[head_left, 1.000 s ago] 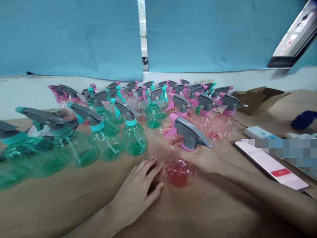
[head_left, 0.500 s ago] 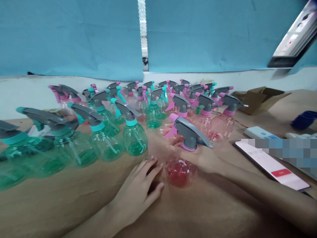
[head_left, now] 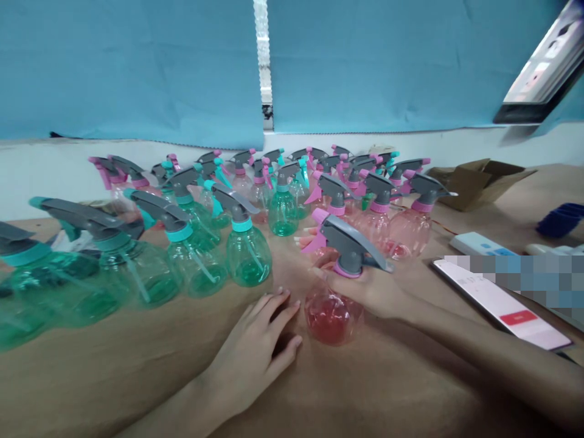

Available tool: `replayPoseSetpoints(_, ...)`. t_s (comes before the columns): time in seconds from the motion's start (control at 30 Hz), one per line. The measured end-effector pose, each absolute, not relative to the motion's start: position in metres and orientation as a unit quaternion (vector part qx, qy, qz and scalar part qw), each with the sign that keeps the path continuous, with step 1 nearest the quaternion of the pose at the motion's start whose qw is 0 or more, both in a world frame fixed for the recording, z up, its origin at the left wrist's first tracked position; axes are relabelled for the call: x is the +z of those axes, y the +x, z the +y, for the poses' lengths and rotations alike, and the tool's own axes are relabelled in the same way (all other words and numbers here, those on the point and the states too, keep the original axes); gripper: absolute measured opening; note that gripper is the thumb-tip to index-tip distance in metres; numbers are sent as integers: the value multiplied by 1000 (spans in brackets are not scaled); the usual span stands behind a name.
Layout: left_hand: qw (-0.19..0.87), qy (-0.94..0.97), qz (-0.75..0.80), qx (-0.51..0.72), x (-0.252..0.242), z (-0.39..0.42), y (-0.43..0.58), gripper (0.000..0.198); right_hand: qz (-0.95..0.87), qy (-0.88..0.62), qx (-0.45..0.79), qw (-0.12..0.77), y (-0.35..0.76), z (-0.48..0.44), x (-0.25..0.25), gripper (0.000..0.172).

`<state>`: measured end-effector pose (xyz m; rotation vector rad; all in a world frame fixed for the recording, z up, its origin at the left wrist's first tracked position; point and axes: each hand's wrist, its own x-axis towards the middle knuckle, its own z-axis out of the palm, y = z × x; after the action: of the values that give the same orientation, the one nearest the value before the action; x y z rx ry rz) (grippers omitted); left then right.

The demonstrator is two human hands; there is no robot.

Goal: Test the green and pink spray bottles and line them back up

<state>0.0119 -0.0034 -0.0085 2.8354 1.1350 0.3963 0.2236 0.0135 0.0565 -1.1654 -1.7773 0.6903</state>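
Note:
My right hand [head_left: 365, 292] is wrapped round the upper body of a pink spray bottle [head_left: 331, 319], just under its pink collar. The bottle stands upright on the brown table [head_left: 150, 371], its grey trigger head pointing left and away. Part of my right fingers is hidden behind the bottle. My left hand [head_left: 260, 340] lies palm down on the table, fingers slightly spread and holding nothing, a little left of that bottle. Nearest beyond the left hand stands a green spray bottle [head_left: 249, 255] with a turquoise collar.
Green spray bottles [head_left: 141, 277] line the left side, and pink ones [head_left: 408, 231] stand behind my right hand. More of both colours crowd the back. To the right lie a phone [head_left: 497, 304], a white box [head_left: 479, 244], a cardboard box [head_left: 479, 182] and a dark blue object [head_left: 561, 220].

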Motion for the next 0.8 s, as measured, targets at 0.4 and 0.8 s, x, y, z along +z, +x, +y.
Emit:
replayPoseSetpoints(0.4, 27, 921, 368, 122, -10, -4, 10, 41, -706, -451, 313, 447, 223, 14, 57, 9)
replayPoseSetpoints(0.8, 28, 920, 370, 127, -7, -2, 13, 41, -705, -478, 316, 418, 226, 11, 66, 3)
